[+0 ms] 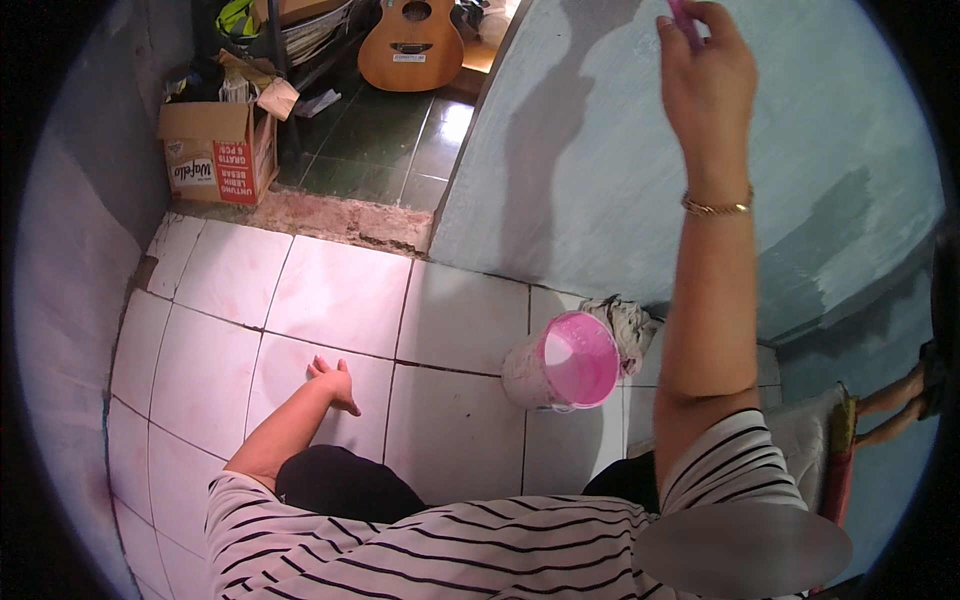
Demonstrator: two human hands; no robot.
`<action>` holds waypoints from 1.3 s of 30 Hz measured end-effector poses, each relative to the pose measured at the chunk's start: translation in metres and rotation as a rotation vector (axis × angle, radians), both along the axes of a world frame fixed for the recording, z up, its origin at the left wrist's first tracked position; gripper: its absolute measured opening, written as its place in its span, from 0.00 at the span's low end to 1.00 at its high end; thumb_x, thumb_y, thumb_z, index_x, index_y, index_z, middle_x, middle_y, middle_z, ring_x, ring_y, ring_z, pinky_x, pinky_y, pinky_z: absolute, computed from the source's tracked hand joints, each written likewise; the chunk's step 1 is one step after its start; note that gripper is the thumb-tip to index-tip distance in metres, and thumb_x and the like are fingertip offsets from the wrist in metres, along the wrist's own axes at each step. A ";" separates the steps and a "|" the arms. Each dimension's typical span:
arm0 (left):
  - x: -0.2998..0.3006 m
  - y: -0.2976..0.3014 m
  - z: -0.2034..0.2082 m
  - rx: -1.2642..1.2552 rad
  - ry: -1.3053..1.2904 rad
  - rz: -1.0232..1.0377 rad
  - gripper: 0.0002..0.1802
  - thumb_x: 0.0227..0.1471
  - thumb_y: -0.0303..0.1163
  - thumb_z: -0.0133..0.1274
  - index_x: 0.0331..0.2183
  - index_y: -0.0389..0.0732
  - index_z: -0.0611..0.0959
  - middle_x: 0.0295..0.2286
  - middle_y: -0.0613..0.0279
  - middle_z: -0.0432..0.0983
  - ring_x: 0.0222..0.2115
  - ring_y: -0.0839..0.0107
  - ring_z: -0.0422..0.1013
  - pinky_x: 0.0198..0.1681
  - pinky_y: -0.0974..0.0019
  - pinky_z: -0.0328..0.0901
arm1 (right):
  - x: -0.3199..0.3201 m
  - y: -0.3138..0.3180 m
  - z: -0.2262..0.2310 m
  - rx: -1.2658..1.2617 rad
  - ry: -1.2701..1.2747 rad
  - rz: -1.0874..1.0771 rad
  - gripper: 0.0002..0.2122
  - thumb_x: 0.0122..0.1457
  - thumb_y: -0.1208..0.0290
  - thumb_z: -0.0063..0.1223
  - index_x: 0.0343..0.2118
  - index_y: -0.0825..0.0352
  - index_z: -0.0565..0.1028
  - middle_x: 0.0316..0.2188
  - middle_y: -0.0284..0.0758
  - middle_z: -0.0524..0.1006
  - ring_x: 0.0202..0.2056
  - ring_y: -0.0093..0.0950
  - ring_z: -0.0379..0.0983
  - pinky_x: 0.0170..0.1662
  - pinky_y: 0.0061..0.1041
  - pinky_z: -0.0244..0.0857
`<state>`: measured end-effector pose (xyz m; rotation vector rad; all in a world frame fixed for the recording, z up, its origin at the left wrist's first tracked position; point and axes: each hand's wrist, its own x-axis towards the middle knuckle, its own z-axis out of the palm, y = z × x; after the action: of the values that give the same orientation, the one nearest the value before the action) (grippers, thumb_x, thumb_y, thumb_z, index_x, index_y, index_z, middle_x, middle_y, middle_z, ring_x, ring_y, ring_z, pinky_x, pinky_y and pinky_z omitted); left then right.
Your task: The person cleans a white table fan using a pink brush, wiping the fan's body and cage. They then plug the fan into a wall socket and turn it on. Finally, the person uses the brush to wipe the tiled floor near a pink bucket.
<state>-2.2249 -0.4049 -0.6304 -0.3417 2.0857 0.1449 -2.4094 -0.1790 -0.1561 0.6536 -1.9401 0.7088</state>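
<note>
My right hand (pixel 708 95) is raised against the blue-grey wall (pixel 610 190), its fingers closed round a slim pink-purple handle (pixel 684 22). The far end of that handle runs out of the picture, so its kind is hidden. Low on the left, my left hand (pixel 336 385) hangs above the white floor tiles with its fingers apart and nothing in it. Between my arms, a white bucket (pixel 522 372) with a pink inside stands on the tiles, and its contents look pale pink. A crumpled grey cloth (pixel 630 330) lies behind the bucket, by the wall.
An open cardboard box (pixel 205 150) full of odds and ends sits at the far left. Beyond a rough raised sill (pixel 340 222), a guitar (pixel 412 50) stands on dark tiles. At the right is a pale item with a red edge (pixel 838 470), beside limb-like brown shapes (pixel 892 405).
</note>
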 end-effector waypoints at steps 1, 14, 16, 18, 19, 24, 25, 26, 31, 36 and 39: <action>0.001 -0.001 0.004 -0.001 -0.003 0.009 0.74 0.26 0.60 0.64 0.58 0.38 0.32 0.53 0.21 0.25 0.56 0.30 0.32 0.58 0.45 0.39 | -0.010 -0.006 -0.015 0.106 0.039 -0.096 0.11 0.52 0.69 0.50 0.38 0.67 0.72 0.24 0.44 0.75 0.28 0.40 0.72 0.31 0.33 0.65; 0.007 -0.006 -0.005 0.071 0.135 -0.070 0.71 0.28 0.57 0.64 0.58 0.34 0.37 0.53 0.19 0.27 0.56 0.28 0.32 0.58 0.45 0.41 | 0.009 0.013 -0.362 0.621 -1.100 -0.090 0.16 0.55 0.67 0.40 0.42 0.71 0.67 0.32 0.55 0.73 0.35 0.49 0.72 0.39 0.42 0.66; 0.006 -0.007 -0.005 0.088 0.143 -0.051 0.70 0.28 0.57 0.64 0.58 0.34 0.37 0.53 0.19 0.27 0.56 0.29 0.32 0.58 0.45 0.40 | 0.010 0.018 -0.374 0.582 -1.133 -0.089 0.15 0.54 0.66 0.41 0.39 0.72 0.69 0.34 0.54 0.73 0.37 0.48 0.71 0.41 0.41 0.65; 0.006 -0.008 -0.003 0.095 0.143 -0.040 0.70 0.29 0.57 0.63 0.58 0.34 0.38 0.53 0.19 0.27 0.56 0.29 0.33 0.58 0.44 0.39 | 0.009 0.016 -0.381 0.551 -1.120 -0.071 0.13 0.53 0.68 0.41 0.35 0.73 0.71 0.33 0.53 0.74 0.38 0.47 0.71 0.42 0.40 0.64; 0.007 -0.009 -0.002 0.081 0.134 -0.038 0.69 0.29 0.58 0.63 0.58 0.34 0.38 0.53 0.19 0.28 0.56 0.29 0.33 0.58 0.44 0.39 | 0.006 0.011 -0.377 0.541 -1.092 -0.051 0.11 0.51 0.70 0.41 0.32 0.73 0.72 0.32 0.52 0.74 0.37 0.47 0.71 0.42 0.40 0.64; 0.000 -0.002 0.001 0.059 0.072 -0.031 0.69 0.31 0.58 0.61 0.58 0.33 0.36 0.52 0.18 0.28 0.56 0.29 0.31 0.58 0.43 0.37 | -0.027 -0.001 -0.356 0.482 -1.134 -0.108 0.10 0.49 0.74 0.40 0.30 0.72 0.73 0.30 0.51 0.74 0.36 0.47 0.71 0.41 0.40 0.64; -0.001 0.000 0.001 0.064 0.061 -0.023 0.69 0.31 0.59 0.61 0.57 0.33 0.36 0.52 0.18 0.27 0.56 0.28 0.31 0.58 0.43 0.37 | -0.033 0.004 -0.351 0.480 -1.087 -0.114 0.10 0.49 0.74 0.40 0.30 0.72 0.73 0.30 0.51 0.75 0.36 0.47 0.71 0.41 0.40 0.64; -0.004 0.002 -0.001 0.053 0.057 -0.042 0.69 0.31 0.59 0.61 0.57 0.33 0.35 0.52 0.18 0.27 0.56 0.28 0.31 0.58 0.42 0.37 | -0.037 0.008 -0.346 0.478 -1.041 -0.118 0.10 0.49 0.74 0.41 0.31 0.72 0.73 0.29 0.50 0.75 0.36 0.47 0.71 0.41 0.40 0.64; 0.001 0.003 0.015 0.002 -0.009 -0.036 0.70 0.31 0.60 0.61 0.56 0.29 0.36 0.51 0.15 0.26 0.54 0.25 0.33 0.57 0.42 0.41 | 0.013 0.003 -0.308 0.187 -0.964 -0.086 0.11 0.48 0.75 0.43 0.34 0.70 0.73 0.31 0.51 0.74 0.37 0.48 0.71 0.41 0.40 0.64; -0.015 0.008 0.021 0.053 -0.018 -0.002 0.71 0.29 0.59 0.63 0.56 0.26 0.37 0.51 0.15 0.27 0.53 0.24 0.35 0.56 0.42 0.43 | -0.033 0.023 -0.339 0.521 -0.988 -0.092 0.09 0.47 0.73 0.47 0.31 0.70 0.74 0.29 0.49 0.75 0.31 0.44 0.73 0.33 0.36 0.67; -0.018 0.009 0.010 0.059 0.019 -0.017 0.72 0.28 0.60 0.63 0.56 0.27 0.37 0.51 0.15 0.27 0.53 0.24 0.36 0.56 0.42 0.44 | -0.061 0.032 -0.330 0.593 -0.943 0.035 0.09 0.47 0.72 0.48 0.30 0.70 0.74 0.24 0.47 0.75 0.25 0.42 0.73 0.26 0.35 0.67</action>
<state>-2.2427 -0.3962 -0.6205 -0.2873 2.0976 0.2000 -2.4707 -0.1468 -0.4861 0.7774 -3.0811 0.4811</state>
